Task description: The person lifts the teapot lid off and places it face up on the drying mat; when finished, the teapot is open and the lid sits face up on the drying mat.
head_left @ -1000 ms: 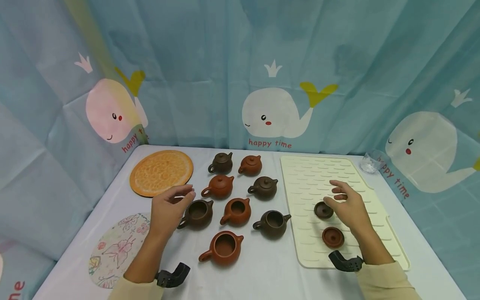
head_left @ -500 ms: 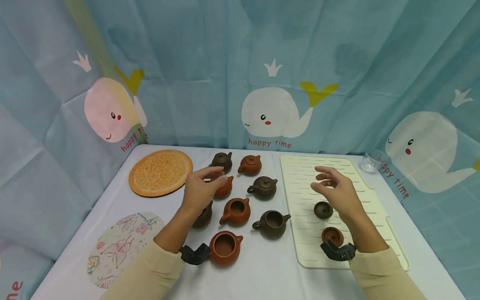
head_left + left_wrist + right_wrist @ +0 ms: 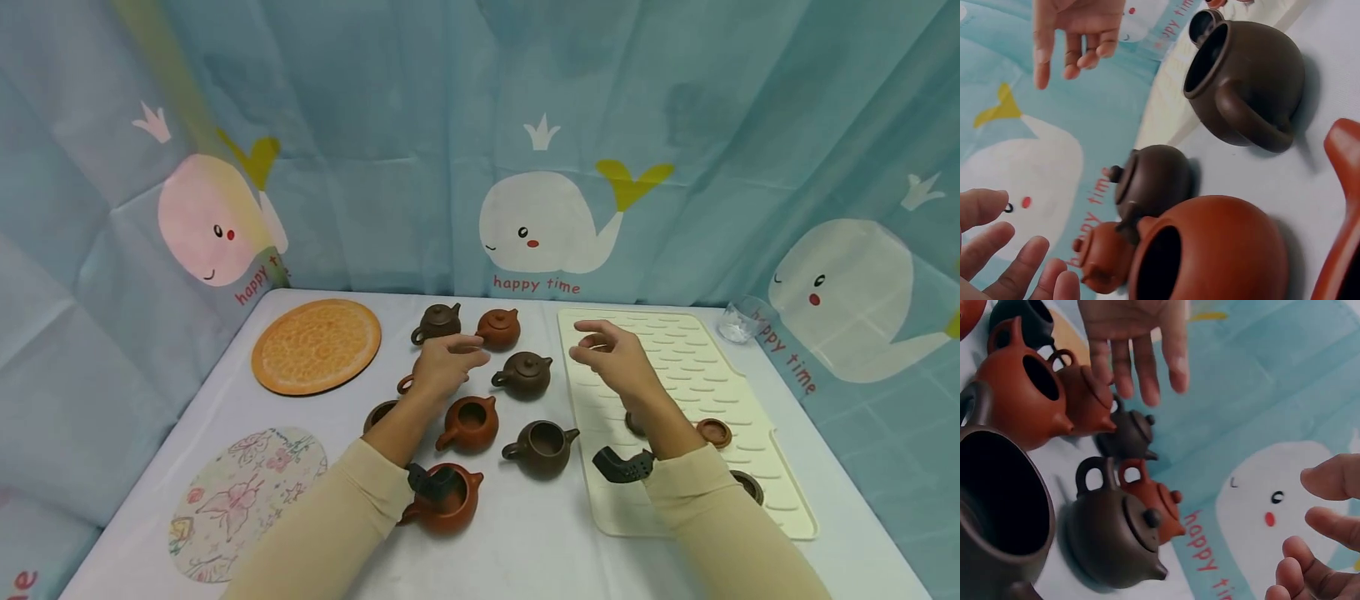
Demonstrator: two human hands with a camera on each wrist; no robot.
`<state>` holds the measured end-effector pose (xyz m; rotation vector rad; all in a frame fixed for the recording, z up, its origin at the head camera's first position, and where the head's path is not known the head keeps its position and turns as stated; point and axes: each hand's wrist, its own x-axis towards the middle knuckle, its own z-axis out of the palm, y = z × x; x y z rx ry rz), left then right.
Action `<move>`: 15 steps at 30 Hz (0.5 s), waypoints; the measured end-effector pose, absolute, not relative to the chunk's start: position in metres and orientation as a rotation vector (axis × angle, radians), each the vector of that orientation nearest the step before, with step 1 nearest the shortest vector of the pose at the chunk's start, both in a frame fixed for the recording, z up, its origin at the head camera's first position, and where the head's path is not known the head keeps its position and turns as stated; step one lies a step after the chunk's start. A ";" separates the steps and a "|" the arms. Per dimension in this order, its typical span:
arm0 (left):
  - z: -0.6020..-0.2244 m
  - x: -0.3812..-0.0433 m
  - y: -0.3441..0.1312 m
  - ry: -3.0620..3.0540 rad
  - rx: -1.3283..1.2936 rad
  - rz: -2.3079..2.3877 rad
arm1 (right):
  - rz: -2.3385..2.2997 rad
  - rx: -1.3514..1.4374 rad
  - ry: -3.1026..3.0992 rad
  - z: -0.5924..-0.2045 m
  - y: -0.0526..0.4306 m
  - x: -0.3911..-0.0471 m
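My left hand [image 3: 448, 365] hovers over the group of teapots with loosely bent fingers and holds nothing. Beneath it a red lidded teapot [image 3: 405, 384] is mostly hidden. Above the left edge of the cream mat is my right hand [image 3: 613, 358], also holding nothing. Between the hands stands a dark brown lidded teapot [image 3: 523, 375]. Behind are another dark lidded teapot [image 3: 437, 322] and a red lidded one [image 3: 498, 330]. Nearer stand lidless teapots: a red one [image 3: 471, 425], a dark one [image 3: 542, 450], a red one in front [image 3: 459, 517] and a partly hidden dark one [image 3: 377, 414].
On the cream mat [image 3: 675, 333] lie several teapot lids, including a red lid [image 3: 714, 432] and a dark lid [image 3: 747, 487]. A clear glass [image 3: 741, 321] stands at the back right. An orange round mat [image 3: 317, 346] and a floral mat [image 3: 247, 504] lie at left.
The left hand has moved right, across the teapots. My right hand has moved left and away from the lids, uncovering some of them. The teapots stay where they were.
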<state>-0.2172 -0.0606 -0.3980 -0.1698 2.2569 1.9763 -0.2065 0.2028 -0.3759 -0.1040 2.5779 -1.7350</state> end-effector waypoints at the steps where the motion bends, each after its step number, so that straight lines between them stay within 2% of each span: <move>1: -0.400 -0.218 -0.059 2.246 -0.176 1.978 | -1.733 -0.107 2.571 -0.378 0.200 -0.209; 15: -0.410 -0.234 -0.034 2.256 -0.313 1.768 | -1.559 -0.016 2.565 -0.402 0.165 -0.239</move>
